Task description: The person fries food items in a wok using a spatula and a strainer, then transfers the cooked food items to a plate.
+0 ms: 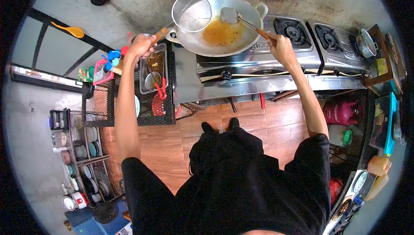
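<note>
My left hand (142,46) is closed round the wooden handle of a round wire strainer (192,12), which is held over the left side of a large wok (246,47). The strainer's mesh basket looks bare. Amber oil with small dark bits (222,34) pools in the bottom of the wok. Gripped by its wooden handle in my right hand (282,48) is a metal spatula (229,15); its wide blade sits inside the wok, near the far wall above the oil.
The wok stands on a steel gas stove (258,69) with more burners (293,32) to the right. At left, a black mesh rack (148,114) bears a metal tray (151,69) of dark food, a ladle and red tongs (161,89). A pot (366,44) stands at far right.
</note>
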### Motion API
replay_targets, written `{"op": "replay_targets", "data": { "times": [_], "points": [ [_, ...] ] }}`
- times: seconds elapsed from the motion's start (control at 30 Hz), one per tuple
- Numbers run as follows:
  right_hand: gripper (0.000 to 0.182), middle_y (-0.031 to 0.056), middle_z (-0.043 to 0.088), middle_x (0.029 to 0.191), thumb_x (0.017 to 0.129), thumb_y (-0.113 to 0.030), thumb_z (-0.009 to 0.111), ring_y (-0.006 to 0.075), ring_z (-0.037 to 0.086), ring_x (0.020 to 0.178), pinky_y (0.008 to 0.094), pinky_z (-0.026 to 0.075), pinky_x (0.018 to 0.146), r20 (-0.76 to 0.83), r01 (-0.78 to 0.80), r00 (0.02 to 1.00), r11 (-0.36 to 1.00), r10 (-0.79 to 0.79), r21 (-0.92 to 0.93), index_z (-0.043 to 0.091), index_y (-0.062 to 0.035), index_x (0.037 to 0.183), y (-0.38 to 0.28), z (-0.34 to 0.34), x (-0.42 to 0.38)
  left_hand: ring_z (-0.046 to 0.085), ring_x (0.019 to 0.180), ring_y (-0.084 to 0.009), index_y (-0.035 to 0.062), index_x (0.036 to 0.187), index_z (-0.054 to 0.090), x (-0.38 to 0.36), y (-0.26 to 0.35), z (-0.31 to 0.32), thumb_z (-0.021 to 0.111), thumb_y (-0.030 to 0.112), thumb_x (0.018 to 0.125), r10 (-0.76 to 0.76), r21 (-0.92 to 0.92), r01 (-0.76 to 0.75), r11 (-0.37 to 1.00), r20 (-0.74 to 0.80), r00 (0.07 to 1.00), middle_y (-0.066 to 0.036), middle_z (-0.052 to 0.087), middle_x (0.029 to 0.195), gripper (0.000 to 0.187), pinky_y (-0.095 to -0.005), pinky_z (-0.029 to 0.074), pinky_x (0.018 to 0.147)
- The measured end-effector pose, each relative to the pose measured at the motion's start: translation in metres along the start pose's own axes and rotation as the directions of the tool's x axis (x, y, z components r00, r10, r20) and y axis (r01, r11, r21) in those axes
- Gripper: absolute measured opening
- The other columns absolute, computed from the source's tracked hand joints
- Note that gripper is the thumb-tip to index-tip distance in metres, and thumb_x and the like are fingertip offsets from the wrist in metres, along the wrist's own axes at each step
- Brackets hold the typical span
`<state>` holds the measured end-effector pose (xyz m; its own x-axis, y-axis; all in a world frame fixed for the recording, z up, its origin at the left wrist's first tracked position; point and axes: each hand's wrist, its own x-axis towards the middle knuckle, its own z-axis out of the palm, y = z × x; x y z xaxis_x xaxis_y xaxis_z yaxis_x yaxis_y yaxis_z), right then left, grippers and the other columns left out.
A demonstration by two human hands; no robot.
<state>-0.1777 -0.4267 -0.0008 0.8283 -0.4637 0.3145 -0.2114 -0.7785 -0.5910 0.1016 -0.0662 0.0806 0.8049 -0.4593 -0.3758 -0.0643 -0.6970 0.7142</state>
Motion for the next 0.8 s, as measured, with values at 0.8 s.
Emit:
{"op": "replay_targets", "data": {
  "times": [0.8],
  "points": [
    [0.029,0.027,0.063,0.084,0.08,-0.011,0.061,0.0365,0.065,0.079,0.0375,0.049,0.07,0.041,-0.05,0.998,0.998,0.048,0.043,0.064,-0.0032,0.109,0.033,-0.024,0.012,0.033,0.037,-0.0056,0.0015,0.078,0.057,0.018,0.017,0.042,0.051,0.034,0.093,-0.008,0.245,-0.027,0.969,0.141,0.99,0.0,0.047,0.053,0.036,-0.0242,0.023,0.034]
  ]
}}
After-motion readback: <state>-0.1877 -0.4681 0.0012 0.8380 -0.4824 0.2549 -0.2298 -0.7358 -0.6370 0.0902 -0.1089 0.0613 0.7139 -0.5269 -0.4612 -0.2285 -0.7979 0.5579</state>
